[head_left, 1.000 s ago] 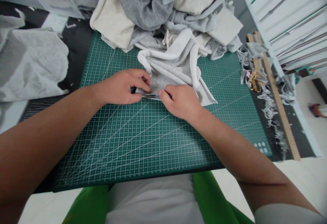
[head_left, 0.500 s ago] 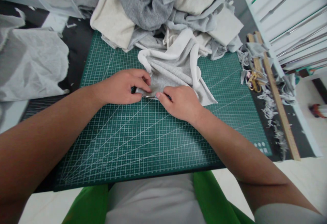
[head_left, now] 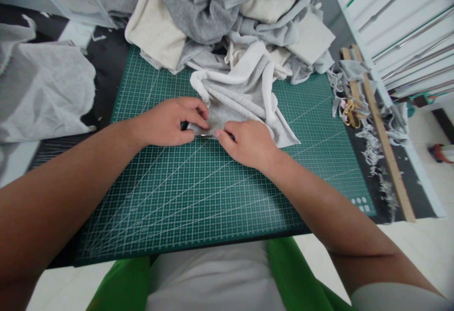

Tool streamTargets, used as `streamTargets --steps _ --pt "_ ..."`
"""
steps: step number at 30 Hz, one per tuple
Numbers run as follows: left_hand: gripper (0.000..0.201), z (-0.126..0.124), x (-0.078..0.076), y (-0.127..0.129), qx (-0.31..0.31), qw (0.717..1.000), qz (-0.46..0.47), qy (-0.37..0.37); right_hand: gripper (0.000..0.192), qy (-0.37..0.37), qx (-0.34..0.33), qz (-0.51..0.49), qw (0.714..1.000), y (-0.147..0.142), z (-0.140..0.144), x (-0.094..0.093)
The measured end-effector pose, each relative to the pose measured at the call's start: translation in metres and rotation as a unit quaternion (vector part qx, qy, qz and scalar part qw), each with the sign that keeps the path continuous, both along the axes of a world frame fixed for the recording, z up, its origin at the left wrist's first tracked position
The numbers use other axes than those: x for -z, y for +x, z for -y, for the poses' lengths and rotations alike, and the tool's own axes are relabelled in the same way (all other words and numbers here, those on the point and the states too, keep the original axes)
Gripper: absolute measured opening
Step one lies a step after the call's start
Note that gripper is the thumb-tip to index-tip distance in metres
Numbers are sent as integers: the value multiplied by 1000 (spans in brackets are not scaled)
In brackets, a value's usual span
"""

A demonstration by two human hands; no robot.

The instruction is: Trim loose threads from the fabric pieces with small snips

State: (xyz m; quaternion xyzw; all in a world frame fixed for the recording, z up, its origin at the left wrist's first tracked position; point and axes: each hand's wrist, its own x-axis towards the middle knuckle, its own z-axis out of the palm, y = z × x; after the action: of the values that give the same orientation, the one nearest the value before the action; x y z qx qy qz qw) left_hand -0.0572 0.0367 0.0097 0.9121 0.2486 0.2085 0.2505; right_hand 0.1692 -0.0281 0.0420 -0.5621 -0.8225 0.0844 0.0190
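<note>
A crumpled grey and white fabric piece lies on the far half of a green cutting mat. My left hand pinches the near left edge of this fabric against the mat. My right hand is closed around a small metal tool, whose thin shiny tip shows between the two hands at the fabric's hem. Most of the tool is hidden inside the right hand.
A heap of grey, cream and striped cloth covers the mat's far edge. White crinkled fabric lies at the left. At the right are a wooden ruler, gold scissors and several fabric scraps.
My right hand has crept slightly left along the hem toward my left hand, so less of the metal tip shows. The left hand and fabric stay put.
</note>
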Motion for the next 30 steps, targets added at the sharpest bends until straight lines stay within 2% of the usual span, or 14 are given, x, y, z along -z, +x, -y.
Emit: streamTargets --steps 9,21,30 --pt "38 1 -1 0 4 1000 -1 7 52 18 0 -10 1000 1 1 5" --pt "34 0 -1 0 10 1000 3 1 51 -10 4 -50 999 5 -4 1" --pt "34 0 -2 1 8 1000 6 -2 51 1 9 -54 998 5 -5 3"
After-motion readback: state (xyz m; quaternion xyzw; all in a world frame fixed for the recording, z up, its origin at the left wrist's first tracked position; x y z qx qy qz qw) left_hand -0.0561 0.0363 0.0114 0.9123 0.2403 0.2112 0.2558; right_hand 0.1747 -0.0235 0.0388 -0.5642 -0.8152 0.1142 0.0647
